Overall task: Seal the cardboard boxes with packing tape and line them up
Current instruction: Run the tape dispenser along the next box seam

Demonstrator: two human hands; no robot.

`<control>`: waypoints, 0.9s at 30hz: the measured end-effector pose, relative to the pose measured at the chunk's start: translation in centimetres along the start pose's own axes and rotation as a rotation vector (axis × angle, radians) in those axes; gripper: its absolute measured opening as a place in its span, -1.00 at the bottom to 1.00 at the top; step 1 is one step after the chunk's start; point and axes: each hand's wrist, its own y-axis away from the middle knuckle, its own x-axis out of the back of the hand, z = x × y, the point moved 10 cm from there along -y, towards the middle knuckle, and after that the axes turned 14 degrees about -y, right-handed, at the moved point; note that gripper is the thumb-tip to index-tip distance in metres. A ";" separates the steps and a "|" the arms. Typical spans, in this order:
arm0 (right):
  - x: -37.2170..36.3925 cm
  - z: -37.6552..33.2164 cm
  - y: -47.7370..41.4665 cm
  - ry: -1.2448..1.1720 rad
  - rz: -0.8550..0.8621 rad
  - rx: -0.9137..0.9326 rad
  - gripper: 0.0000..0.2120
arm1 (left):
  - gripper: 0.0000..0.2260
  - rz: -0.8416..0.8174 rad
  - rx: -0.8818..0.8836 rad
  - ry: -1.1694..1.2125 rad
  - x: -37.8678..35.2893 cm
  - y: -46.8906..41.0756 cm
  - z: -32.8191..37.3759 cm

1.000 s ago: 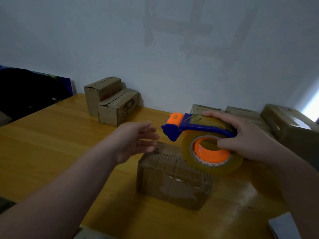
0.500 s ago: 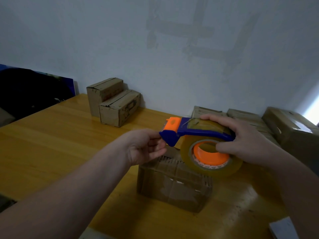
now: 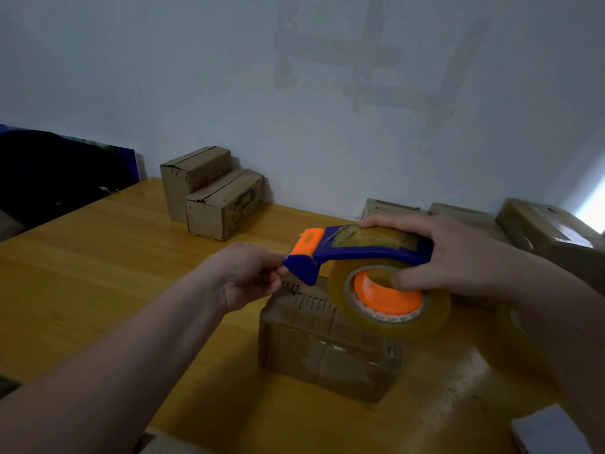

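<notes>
Grips blue-and-orange tape dispenser with right hand, fingers curled over the top, thumb in orange core of tape roll. Pinches tape end at dispenser's front with left hand. Holds dispenser just above cardboard box on yellow table. By wall: two boxes left, more boxes right.

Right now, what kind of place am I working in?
Likely a small packing or shipping corner in a plain room. A wooden table stands against a bare wall, small cardboard boxes are grouped along that wall, and a tape dispenser with clear packing tape is held over another box.
</notes>
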 end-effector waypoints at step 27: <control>-0.4 0.5 0.2 -0.161 -0.006 0.013 -0.47 | -0.77 0.200 -0.009 -0.320 1.7 -3.0 -8.4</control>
